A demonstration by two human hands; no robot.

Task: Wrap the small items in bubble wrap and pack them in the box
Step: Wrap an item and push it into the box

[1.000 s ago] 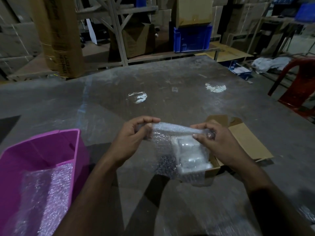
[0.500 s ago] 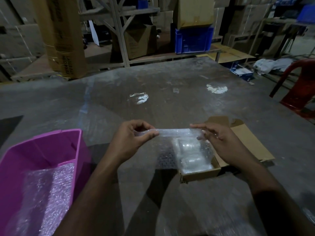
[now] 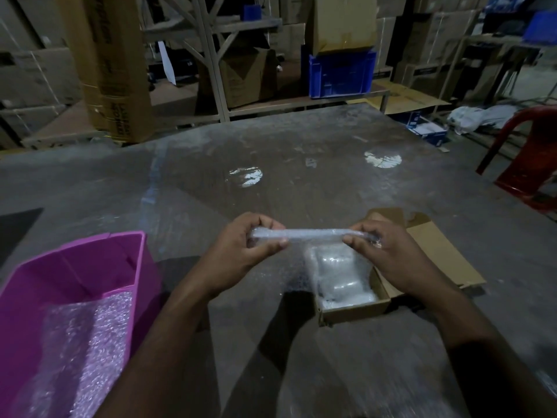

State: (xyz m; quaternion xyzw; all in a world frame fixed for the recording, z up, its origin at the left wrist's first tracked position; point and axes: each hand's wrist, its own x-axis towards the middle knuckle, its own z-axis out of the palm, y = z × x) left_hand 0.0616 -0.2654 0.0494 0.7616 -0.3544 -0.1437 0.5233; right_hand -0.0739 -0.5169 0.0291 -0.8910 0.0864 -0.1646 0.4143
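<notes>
Both hands hold a sheet of bubble wrap (image 3: 313, 260) stretched between them above the grey surface (image 3: 271, 164). The left hand (image 3: 241, 251) pinches the sheet's left end between thumb and curled fingers; the right hand (image 3: 388, 254) pinches the right end the same way. The top edge of the sheet is rolled into a narrow band running straight from one hand to the other, and the rest hangs down from it, over the small cardboard box (image 3: 352, 309).

The box sits open on the surface just below and under the right hand, its lid flap (image 3: 437, 251) laid back away from the person. Inside the box lies a pale wrapped bundle (image 3: 340, 276), seen through the hanging sheet. To the left of the box, well apart, stands a pink bin (image 3: 90, 263) with more bubble wrap lying in it. Beyond the box, to its far right, is a red chair (image 3: 533, 164).
</notes>
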